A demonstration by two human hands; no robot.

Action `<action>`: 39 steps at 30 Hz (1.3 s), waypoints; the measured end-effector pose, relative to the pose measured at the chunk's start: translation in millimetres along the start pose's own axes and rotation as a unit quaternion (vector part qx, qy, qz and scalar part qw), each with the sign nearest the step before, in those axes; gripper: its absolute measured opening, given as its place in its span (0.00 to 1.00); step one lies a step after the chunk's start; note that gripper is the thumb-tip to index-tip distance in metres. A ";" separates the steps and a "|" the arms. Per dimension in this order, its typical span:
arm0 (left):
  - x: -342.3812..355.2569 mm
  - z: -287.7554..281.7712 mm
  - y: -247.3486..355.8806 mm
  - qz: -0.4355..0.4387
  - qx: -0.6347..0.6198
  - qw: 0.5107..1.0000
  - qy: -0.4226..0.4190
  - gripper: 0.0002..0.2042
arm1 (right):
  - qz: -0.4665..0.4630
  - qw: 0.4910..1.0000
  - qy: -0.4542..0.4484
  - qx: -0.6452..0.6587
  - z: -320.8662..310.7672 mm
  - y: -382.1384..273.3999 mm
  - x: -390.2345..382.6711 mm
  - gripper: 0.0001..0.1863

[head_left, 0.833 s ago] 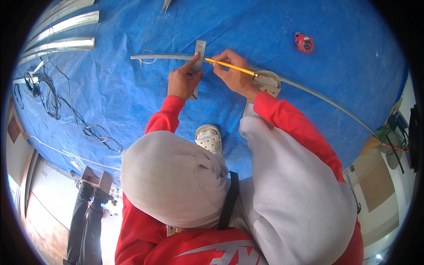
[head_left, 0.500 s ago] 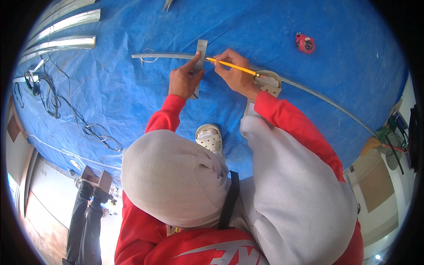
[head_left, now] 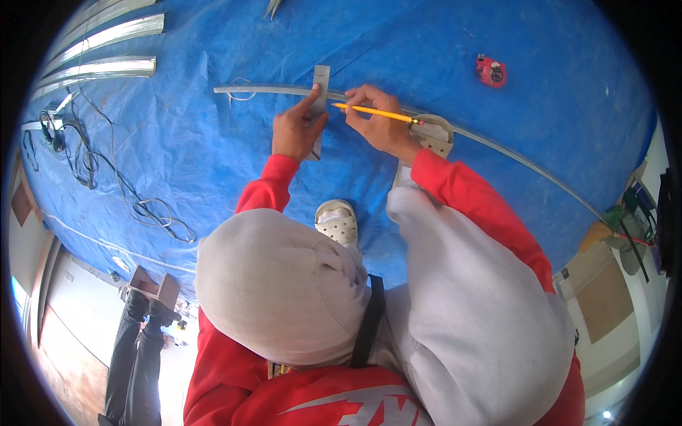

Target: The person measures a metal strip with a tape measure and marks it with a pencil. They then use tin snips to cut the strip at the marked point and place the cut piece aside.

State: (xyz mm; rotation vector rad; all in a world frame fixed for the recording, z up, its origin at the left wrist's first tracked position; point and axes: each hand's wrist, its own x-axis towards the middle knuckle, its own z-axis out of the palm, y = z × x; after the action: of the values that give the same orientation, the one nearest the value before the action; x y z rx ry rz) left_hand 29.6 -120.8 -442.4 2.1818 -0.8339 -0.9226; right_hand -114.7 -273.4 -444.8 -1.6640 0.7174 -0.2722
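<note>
A long, thin grey metal strip (head_left: 515,152) lies across the blue tarp. Over it, crosswise, sits a short flat grey metal piece (head_left: 321,77). My left hand (head_left: 294,132) holds this short piece, its index finger pressed on top near the crossing and the thumb beside it. In my right hand (head_left: 382,130) is a yellow pencil (head_left: 380,112), pinched between the fingers. The pencil's tip points left, just right of the short piece and slightly on my side of the long strip. Part of the long strip is hidden behind my right hand and shoe.
My clog-style shoes (head_left: 337,221) stand on the blue tarp (head_left: 398,42). A red tape measure (head_left: 491,71) lies at the far right. Shiny metal channels (head_left: 106,67) and tangled black cords (head_left: 89,160) are on the left. Another person's dark-trousered legs (head_left: 135,362) show at lower left.
The pencil tip has moved slightly toward me, off the long strip, and the pencil lies more level. My left hand and the short piece have barely shifted.
</note>
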 end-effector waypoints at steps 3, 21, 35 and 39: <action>-2.7 -0.6 -1.2 -0.010 -0.028 1.000 0.010 0.33 | 0.012 0.999 0.004 0.032 0.0 -0.9 0.2 0.05; -0.9 -0.1 -0.7 0.014 -0.010 1.000 -0.004 0.33 | 0.039 0.998 0.028 0.038 4.7 -2.5 2.7 0.06; 1.8 5.6 -5.3 0.007 -0.006 1.000 -0.009 0.33 | 0.032 0.998 0.036 0.051 5.2 -6.0 4.0 0.05; 1.7 5.5 -5.7 0.019 -0.007 1.000 -0.004 0.33 | 0.025 0.998 0.037 0.047 4.7 -6.2 3.4 0.06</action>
State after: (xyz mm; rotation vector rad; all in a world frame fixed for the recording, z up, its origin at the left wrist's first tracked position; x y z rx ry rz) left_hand 28.1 -120.1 -450.3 2.1443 -0.8666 -0.9153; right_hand -107.7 -271.2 -440.7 -1.5507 0.7895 -0.3277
